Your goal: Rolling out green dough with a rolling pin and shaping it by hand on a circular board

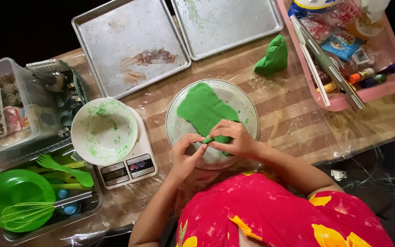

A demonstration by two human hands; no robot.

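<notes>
A small green dough piece (208,140) is pinched between the left hand (184,158) and right hand (234,137), each grip grasping it, above the flattened green dough (204,107) on the glass plate (248,107).

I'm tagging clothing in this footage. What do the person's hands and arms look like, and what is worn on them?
Both the left hand and the right hand are bare: no gloves, and no rings, watch or bracelets that I can make out. The forearms are uncovered too, with no sleeves reaching them. The garment below them is red with yellow flower shapes.
</notes>
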